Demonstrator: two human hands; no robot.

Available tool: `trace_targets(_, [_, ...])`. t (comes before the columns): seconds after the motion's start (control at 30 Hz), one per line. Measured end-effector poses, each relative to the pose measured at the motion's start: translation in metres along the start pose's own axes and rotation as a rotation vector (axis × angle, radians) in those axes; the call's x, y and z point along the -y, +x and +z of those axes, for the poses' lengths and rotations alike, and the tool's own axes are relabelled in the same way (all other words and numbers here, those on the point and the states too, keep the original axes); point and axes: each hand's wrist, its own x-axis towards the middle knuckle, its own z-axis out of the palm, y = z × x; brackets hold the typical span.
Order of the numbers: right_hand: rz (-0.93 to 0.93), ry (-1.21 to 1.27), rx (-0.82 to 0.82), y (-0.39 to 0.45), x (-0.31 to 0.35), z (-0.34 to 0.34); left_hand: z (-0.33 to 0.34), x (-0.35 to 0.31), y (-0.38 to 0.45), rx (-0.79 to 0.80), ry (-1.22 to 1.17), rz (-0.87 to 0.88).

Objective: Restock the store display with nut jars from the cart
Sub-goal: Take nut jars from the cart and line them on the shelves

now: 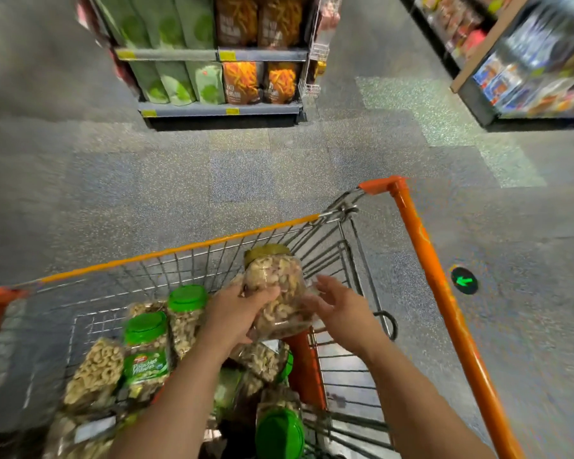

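A clear nut jar [280, 286] with an olive-gold lid is lifted above the cart [186, 250], tilted with its lid pointing away. My left hand [242, 309] grips its lower left side. My right hand [340, 308] is beside the jar's right side with fingers spread, at or near its surface. Below, several nut jars with green lids [146, 346] lie packed in the wire cart, partly hidden by my forearms.
The cart's orange handle bar [444, 306] runs along the right. Ahead stands a shelf unit [219, 54] of green and orange snack bags. Another shelf [527, 58] is at the upper right. Speckled floor lies between, with a green arrow sticker [464, 280].
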Motion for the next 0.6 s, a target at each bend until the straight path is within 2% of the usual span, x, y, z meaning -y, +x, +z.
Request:
trace_targets(0.13, [-0.082, 0.189, 0.048, -0.028, 0.005, -0.022, -0.005, -0.011, -0.072, -0.029, -0.001, 0.105])
trace_targets(0.4, [-0.243, 0.426, 0.315, -0.098, -0.004, -0.058, 0.021, 0.008, -0.21, -0.218, -0.173, 0.192])
trace_targets(0.6, [-0.347, 0.454, 0.656, -0.169, -0.012, -0.074, 0.051, 0.049, -0.309, -0.326, -0.371, 0.26])
